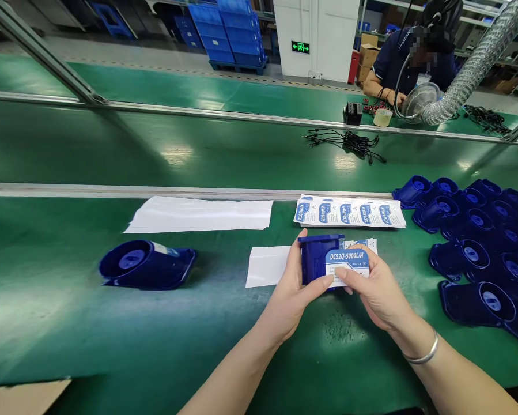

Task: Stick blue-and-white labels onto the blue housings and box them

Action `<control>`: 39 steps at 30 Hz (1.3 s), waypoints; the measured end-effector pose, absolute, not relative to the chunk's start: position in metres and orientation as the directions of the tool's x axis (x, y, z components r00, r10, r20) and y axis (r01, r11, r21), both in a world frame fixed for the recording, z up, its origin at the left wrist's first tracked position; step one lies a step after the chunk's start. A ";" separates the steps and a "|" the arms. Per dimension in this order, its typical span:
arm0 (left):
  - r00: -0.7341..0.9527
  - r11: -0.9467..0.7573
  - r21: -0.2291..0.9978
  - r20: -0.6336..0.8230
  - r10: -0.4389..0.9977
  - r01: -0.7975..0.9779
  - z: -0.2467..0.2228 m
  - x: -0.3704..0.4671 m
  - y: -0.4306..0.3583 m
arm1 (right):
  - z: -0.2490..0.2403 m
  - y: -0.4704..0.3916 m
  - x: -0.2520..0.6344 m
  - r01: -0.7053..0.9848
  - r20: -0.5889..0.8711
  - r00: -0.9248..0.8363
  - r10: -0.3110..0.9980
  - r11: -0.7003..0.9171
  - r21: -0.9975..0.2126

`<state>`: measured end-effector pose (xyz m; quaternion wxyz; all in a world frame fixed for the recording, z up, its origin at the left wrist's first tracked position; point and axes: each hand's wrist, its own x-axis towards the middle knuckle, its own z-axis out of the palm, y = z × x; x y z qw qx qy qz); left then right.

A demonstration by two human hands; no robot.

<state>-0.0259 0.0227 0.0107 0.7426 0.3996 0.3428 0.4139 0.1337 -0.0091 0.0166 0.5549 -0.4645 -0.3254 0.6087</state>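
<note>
A: From the head view, what do the two hands have between them?

B: A blue plastic housing (317, 257), held just above the green tabletop (68, 323) in front of the person. The left hand (291, 294) cups its left side, thumb lying along the lower front edge, so the flat face is turned upward and steady.

A: And the right hand (377, 291)?

B: Its fingers (349, 275) are pressed together on a white and blue label (348, 260) reading DC52Q-5000L/H, which lies on that upturned face. The thumb and forefinger tips bear down at the label's lower edge, as one does to seat a sticker flat.

A: Where do the labels come from?

B: A sheet of labels (349, 213) lies just beyond the hands, within easy reach. A bare white backing sheet (267, 265) sits partly under the left hand, and a larger white sheet (200, 214) lies further left.

A: The other blue parts?

B: A pile of blue housings (479, 253) crowds the right of the tabletop, close to the right hand. One lone blue housing (146, 265) lies on its side well apart at the left, with what looks like a label on it.

A: Anyone else?

B: A co-worker's hands (386, 95) are at the far side, near a coil of black cables (349, 141) and a ribbed hose (470, 63).
</note>
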 end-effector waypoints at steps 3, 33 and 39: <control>0.426 0.341 0.875 -0.178 0.887 -0.343 0.008 -0.026 0.023 | 0.016 -0.009 0.135 -0.370 -0.196 0.035 0.980 -0.169 -0.914; 0.260 0.355 0.842 -0.266 0.928 -0.406 0.021 -0.020 0.018 | 0.022 -0.010 0.136 -0.312 -0.033 -0.036 0.999 -0.043 -0.949; 0.231 0.358 0.817 -0.280 0.932 -0.452 0.017 -0.021 0.021 | 0.026 -0.010 0.143 -0.123 -0.017 0.072 0.997 -0.008 -0.992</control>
